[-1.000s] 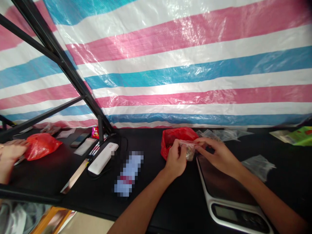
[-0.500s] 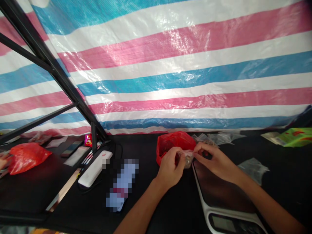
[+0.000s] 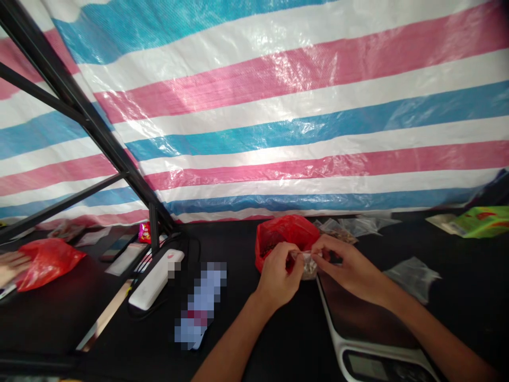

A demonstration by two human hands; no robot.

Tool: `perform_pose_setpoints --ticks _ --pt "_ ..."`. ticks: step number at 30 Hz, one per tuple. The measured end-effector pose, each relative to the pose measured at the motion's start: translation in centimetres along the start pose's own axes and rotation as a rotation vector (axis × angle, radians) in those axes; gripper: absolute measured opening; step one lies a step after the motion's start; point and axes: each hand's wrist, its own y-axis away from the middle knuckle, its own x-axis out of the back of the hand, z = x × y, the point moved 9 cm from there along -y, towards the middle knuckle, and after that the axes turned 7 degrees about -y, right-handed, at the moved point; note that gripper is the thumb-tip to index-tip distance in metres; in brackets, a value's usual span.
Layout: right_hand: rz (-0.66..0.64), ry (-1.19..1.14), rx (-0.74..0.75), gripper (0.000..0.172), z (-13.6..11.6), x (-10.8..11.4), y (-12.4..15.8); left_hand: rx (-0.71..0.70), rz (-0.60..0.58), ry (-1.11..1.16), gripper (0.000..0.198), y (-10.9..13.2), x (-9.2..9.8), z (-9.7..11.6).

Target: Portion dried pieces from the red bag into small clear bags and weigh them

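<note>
A small clear plastic bag [image 3: 309,267] with brownish contents hangs between my two hands. My left hand [image 3: 280,271] pinches its top edge on the left side. On the other side, my right hand [image 3: 345,263] pinches the same edge between thumb and fingers. Right behind the left hand stands an open red plastic bag [image 3: 284,229] with small dark bits inside. A kitchen scale [image 3: 366,313] with a dark top and a white rim lies under my right hand and forearm. What exactly the small bag contains is too small to make out.
Clear plastic bags [image 3: 366,224] lie behind my right hand, another clear bag [image 3: 413,278] right of the scale. A white power strip [image 3: 157,279] and a blurred-out bluish object [image 3: 201,305] lie left. Another person's hand [image 3: 14,265] touches a red bag [image 3: 51,262] beyond the black frame [image 3: 115,151].
My right hand has shifted slightly left, closer to my left hand, and the small bag now hangs more upright between them. At far left, the other person's hand has come further into view.
</note>
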Motion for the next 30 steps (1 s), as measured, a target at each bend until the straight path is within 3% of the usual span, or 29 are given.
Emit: perform_pose_setpoints --ticks 8,22,30 --pt "-0.039 0.027 0.032 0.019 -0.7 -0.1 0.0 -0.133 -0.003 -0.054 0.007 0.1 0.3 1.7" --pt "-0.079 -0.025 0.052 0.017 -1.4 -0.4 0.0 -0.209 0.025 0.012 0.005 0.3 0.4 2.7" --pt "-0.119 -0.182 0.024 0.015 -1.6 -0.8 0.4 -0.212 0.019 0.067 0.009 0.3 0.7 3.0"
